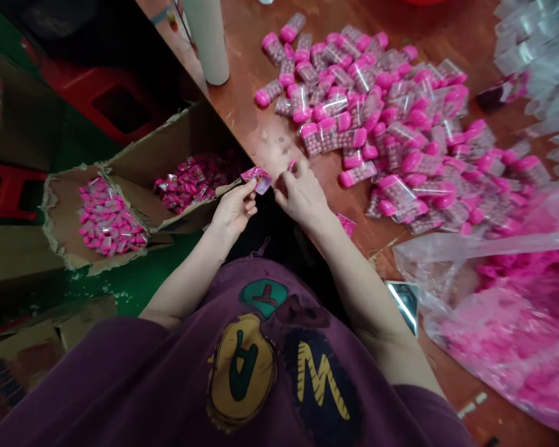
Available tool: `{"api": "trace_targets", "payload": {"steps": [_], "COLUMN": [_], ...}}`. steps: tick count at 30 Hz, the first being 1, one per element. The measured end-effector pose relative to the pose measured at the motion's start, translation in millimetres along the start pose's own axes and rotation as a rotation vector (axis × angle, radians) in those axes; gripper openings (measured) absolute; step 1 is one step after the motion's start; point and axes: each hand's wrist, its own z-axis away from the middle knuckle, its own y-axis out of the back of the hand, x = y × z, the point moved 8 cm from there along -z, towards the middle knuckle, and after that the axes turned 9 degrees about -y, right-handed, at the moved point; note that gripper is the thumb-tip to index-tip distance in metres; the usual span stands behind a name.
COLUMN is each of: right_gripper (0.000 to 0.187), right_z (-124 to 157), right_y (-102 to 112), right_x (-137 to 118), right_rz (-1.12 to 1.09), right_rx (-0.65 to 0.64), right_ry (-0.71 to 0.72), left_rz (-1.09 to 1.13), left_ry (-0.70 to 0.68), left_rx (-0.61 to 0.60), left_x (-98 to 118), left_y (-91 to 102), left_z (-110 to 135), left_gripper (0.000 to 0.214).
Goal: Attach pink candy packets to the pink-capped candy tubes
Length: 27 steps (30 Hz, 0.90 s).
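Observation:
My left hand (236, 208) is at the table's edge. Its thumb and fingers pinch a small shiny pink printed packet (258, 179). Just to the right, my right hand (304, 194) is over the table's edge with its fingers curled. A bit of pink (292, 164) shows at those fingertips, but I cannot make out what it is. Beyond my right hand lies a heap of small clear bottles (354, 105) with pink caps and small pale pink balls inside. Partly behind my right forearm is a flat pink printed piece (347, 225).
Left of the table, an open cardboard box (144, 143) holds pink packets; a neighbouring box (58, 211) holds more pink items. A clear bag (507, 310) of pink pieces, a phone-like slab (404, 304), clear plastic pieces (531, 56) and a white cylinder (209, 43) are on the table.

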Motion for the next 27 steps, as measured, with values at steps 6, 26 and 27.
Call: {"api": "trace_targets", "payload": {"steps": [6, 26, 27], "right_gripper": [0.028, 0.040, 0.041], "right_z": [16, 202, 205], "right_y": [0, 0, 0], "right_x": [29, 88, 89], "right_rz": [-0.087, -1.733, -1.713], "right_rx": [0.125, 0.387, 0.422], "right_ry": [-0.244, -0.643, -0.650], "left_rz": [0.024, -0.178, -0.195], "left_ry": [0.053, 0.178, 0.175], "left_rx": [-0.012, -0.322, -0.348], "left_x": [-20, -89, -93], "left_y": [-12.9, -93.8, -97.6], "left_z": [15, 67, 72], "left_gripper": [0.034, 0.040, 0.042]}}
